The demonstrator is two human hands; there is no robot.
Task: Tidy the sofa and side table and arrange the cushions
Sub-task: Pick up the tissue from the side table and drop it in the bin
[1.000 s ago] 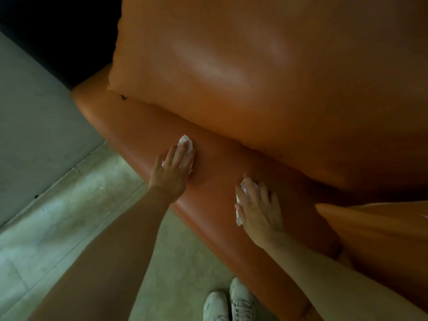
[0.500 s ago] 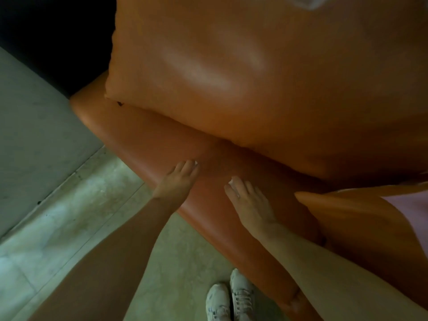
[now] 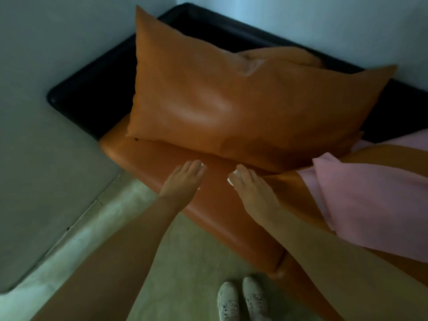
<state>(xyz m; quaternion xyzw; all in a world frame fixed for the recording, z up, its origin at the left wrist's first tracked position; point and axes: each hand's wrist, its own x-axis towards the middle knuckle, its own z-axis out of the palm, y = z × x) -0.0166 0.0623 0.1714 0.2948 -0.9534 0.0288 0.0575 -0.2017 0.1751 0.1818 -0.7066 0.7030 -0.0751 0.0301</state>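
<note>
A large, smooth, glossy orange leather-like cushion (image 3: pixel 231 107) fills the middle of the frame, its long axis running from left to upper right, lying on the sofa (image 3: pixel 222 205) seat. Both the left hand (image 3: pixel 184 181) and right hand (image 3: pixel 251 188) press flat, fingers straight, on the seat's rounded front edge, white tissue (image 3: pixel 232 176) peeking beneath. Soft pink cloth (image 3: pixel 370 200) drapes at right.

- Setting: a home sitting corner, indoors and dimly lit.
- Orange leather-look sofa (image 3: pixel 222 205) set into the corner where two plain pale walls (image 3: pixel 324 24) meet.
- Large matching cushion (image 3: pixel 231 100) resting on the seat; a dark frame (image 3: pixel 97 93) lies behind it.
- Pink fabric (image 3: pixel 370 200) draped at right.
- Pale floor (image 3: pixel 180 274), with the person's white shoes (image 3: pixel 243 300) on it.
</note>
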